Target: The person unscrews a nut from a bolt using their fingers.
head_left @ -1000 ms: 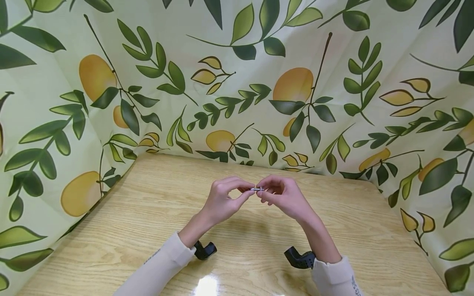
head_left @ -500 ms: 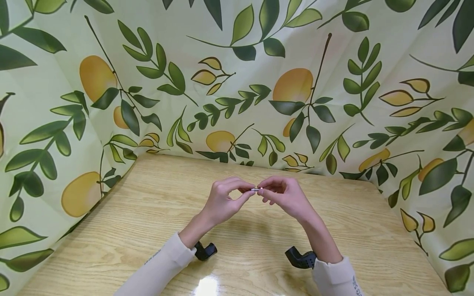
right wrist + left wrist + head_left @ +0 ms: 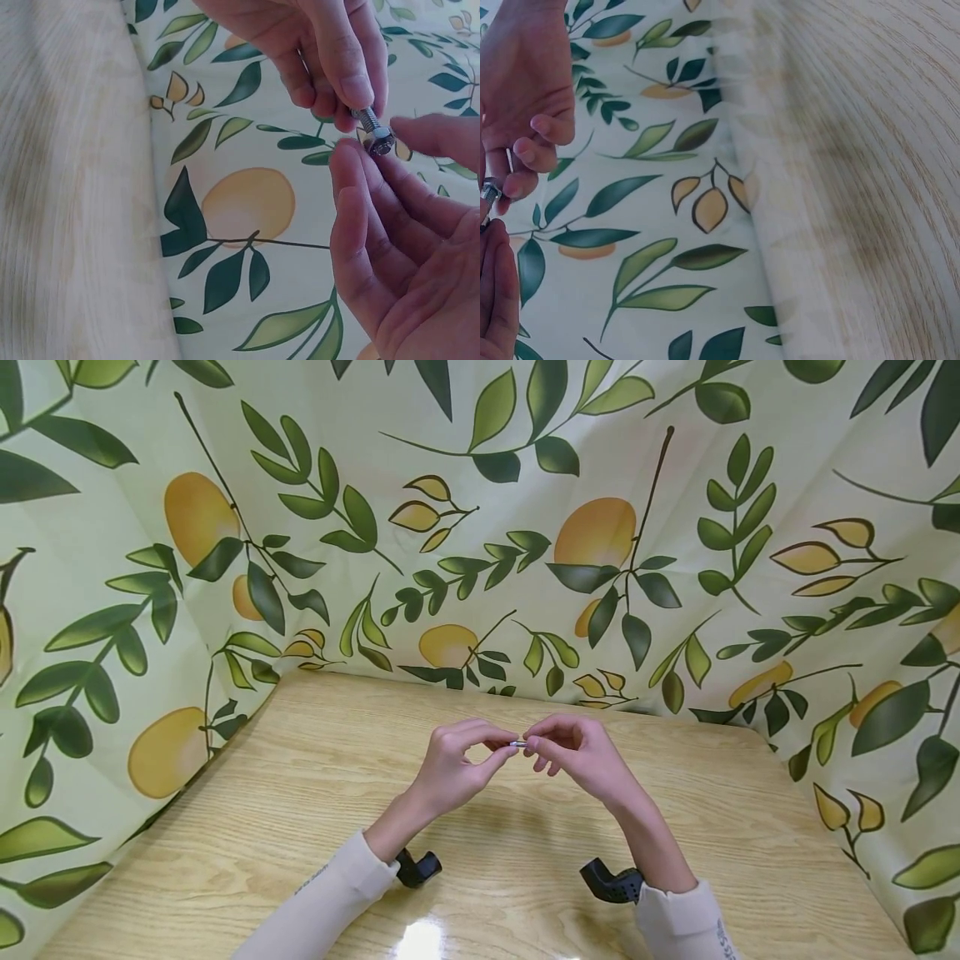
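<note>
My left hand [image 3: 453, 767] pinches a small metal bolt [image 3: 367, 118] between thumb and fingers, above the middle of the table. A hex nut [image 3: 380, 141] sits on the bolt's threaded end. My right hand [image 3: 583, 762] has its thumb and fingertips around the nut, the thumb [image 3: 439, 139] on one side and the fingers on the other. In the left wrist view the bolt [image 3: 490, 192] shows at the left edge between both hands. The bolt's head is hidden by the left fingers.
The wood-grain table [image 3: 337, 718] lies below the hands. A cloth printed with leaves and fruit [image 3: 495, 527] hangs behind and at both sides. A black curved mount sits at the left wrist [image 3: 417, 868], another at the right wrist [image 3: 611, 883].
My right thumb and fingers have shifted slightly about the nut end, the thumb sliding over it and a little to the right. The left hand stays almost still with the bolt.
</note>
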Motion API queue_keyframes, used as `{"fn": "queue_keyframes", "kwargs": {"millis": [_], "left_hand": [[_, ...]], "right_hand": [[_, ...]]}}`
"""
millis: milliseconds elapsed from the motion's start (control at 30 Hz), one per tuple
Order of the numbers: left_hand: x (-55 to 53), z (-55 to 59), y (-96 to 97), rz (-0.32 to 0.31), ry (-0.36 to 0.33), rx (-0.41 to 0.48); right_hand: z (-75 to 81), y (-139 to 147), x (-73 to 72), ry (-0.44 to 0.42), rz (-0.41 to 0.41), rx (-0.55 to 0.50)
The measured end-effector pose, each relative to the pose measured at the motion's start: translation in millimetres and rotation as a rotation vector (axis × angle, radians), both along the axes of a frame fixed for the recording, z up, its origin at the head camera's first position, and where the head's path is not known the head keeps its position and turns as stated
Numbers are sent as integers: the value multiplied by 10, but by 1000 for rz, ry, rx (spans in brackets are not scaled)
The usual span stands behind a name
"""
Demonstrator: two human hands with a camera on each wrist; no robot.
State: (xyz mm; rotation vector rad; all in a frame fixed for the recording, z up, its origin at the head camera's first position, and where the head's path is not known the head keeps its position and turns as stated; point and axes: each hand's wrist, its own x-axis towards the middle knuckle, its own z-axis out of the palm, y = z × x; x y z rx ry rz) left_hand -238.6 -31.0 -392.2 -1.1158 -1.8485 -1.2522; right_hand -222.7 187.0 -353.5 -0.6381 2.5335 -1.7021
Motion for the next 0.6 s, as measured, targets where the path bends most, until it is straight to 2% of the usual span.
{"fn": "queue_keyframes", "kwargs": {"millis": [133,433,600], "left_hand": [[-5,-5,2,0,5,-2],[6,8,-2,2,-3,-12],[9,15,-1,12,-2,-4]], "right_hand": [[5,4,-1,-2,5,-2],[6,5,14,32,-42,3],[7,15,5,20,-15,-9]]}}
